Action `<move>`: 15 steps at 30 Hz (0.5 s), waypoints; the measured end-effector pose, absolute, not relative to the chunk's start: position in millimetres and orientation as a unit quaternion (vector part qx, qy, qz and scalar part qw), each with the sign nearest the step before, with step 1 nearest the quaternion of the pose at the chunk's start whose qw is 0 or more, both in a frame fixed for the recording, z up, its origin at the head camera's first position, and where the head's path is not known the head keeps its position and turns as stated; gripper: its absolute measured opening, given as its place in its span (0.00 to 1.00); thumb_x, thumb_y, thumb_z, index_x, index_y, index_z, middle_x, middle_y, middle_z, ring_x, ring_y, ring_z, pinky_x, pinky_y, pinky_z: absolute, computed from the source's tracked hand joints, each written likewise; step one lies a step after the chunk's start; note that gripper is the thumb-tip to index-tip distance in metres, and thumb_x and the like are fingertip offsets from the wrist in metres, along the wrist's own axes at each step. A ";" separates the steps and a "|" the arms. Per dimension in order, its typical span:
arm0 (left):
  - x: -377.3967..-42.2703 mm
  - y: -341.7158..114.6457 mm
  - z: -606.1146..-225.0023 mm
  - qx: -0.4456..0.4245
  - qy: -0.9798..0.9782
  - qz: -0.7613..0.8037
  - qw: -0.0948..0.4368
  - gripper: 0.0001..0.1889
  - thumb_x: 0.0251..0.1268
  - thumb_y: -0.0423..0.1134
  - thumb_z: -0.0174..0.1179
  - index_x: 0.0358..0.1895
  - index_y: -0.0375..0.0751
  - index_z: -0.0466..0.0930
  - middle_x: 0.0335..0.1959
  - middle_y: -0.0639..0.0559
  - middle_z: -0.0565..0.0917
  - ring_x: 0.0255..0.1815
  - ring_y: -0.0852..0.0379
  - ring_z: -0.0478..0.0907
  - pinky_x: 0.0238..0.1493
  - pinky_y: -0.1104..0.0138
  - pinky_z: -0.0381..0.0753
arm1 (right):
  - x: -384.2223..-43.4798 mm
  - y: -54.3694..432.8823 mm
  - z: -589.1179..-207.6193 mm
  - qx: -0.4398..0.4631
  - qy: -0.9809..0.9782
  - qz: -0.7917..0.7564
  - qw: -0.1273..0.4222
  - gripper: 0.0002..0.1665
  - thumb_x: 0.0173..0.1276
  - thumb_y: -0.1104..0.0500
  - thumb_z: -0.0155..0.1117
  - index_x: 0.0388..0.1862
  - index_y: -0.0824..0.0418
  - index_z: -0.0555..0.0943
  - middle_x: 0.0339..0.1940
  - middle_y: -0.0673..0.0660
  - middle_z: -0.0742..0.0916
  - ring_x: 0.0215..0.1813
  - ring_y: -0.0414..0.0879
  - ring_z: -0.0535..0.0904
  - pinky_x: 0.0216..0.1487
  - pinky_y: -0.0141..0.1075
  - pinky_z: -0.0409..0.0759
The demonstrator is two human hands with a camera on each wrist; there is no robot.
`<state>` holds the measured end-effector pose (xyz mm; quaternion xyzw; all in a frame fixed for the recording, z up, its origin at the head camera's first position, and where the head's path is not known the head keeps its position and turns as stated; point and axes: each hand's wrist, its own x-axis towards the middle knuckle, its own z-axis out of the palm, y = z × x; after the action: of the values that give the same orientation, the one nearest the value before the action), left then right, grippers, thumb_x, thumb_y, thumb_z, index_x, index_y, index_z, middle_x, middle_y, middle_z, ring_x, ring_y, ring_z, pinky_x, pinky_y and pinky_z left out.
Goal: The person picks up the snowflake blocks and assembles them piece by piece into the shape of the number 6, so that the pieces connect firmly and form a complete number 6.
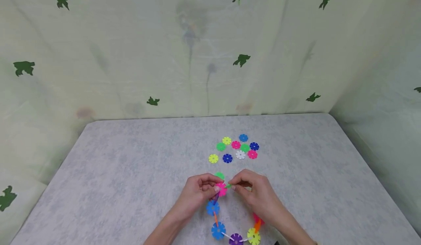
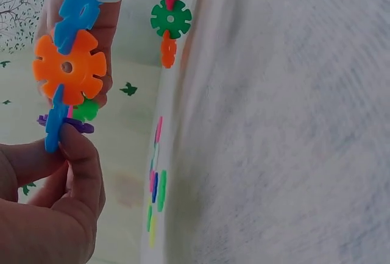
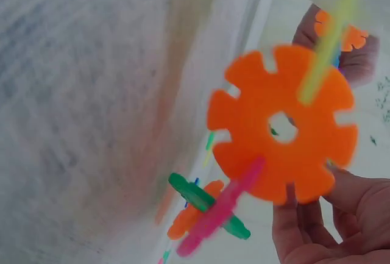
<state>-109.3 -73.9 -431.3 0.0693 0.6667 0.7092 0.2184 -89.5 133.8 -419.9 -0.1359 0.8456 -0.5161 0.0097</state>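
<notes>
Notched plastic discs are slotted together in a curved chain between the hands. Near its upper left end, the left hand (image 1: 198,190) pinches a pink disc (image 1: 222,190). A small green disc (image 1: 228,186), seen edge-on, is pinched by the right hand (image 1: 254,188) against the pink disc's edge; whether it is slotted in, I cannot tell. Below hang blue discs (image 1: 218,230), a purple disc (image 1: 236,240) and a yellow disc (image 1: 253,236). In the left wrist view an orange disc (image 2: 70,69) joins blue ones. Another orange disc (image 3: 283,124) looms large in the right wrist view.
Several loose discs lie flat beyond the hands, among them a white disc (image 1: 240,154), a dark blue disc (image 1: 227,158) and a yellow disc (image 1: 213,158). One green disc (image 1: 219,175) lies just behind the fingers. A pale curtain hangs behind the grey table (image 1: 131,164).
</notes>
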 end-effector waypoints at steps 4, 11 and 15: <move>-108.4 -73.1 -430.3 0.060 0.663 0.714 0.217 0.09 0.65 0.25 0.60 0.46 0.24 0.80 0.30 0.46 0.83 0.27 0.59 0.78 0.32 0.71 0.78 | -87.9 130.9 -420.1 -0.152 0.856 -0.494 -0.017 0.19 0.62 0.74 0.67 0.36 0.48 0.85 0.34 0.41 0.84 0.39 0.36 0.81 0.45 0.34 0.82; -109.9 -77.8 -426.6 0.075 0.692 0.680 0.232 0.11 0.66 0.26 0.58 0.50 0.29 0.82 0.26 0.50 0.82 0.25 0.60 0.74 0.31 0.71 0.75 | -90.4 133.7 -420.0 -0.131 0.824 -0.548 0.053 0.11 0.66 0.68 0.66 0.41 0.52 0.86 0.39 0.46 0.85 0.44 0.43 0.83 0.47 0.33 0.82; -112.1 -84.3 -425.0 0.111 0.730 0.630 0.241 0.14 0.67 0.27 0.54 0.51 0.37 0.83 0.20 0.52 0.74 0.21 0.60 0.66 0.26 0.72 0.68 | -97.3 139.2 -419.5 -0.121 0.803 -0.575 0.106 0.09 0.71 0.63 0.64 0.47 0.59 0.84 0.45 0.53 0.86 0.47 0.50 0.83 0.47 0.34 0.81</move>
<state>-112.1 -84.3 -425.0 0.1112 0.7302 0.6297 0.2408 -97.3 139.2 -419.5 -0.1207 0.8025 -0.5745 0.1063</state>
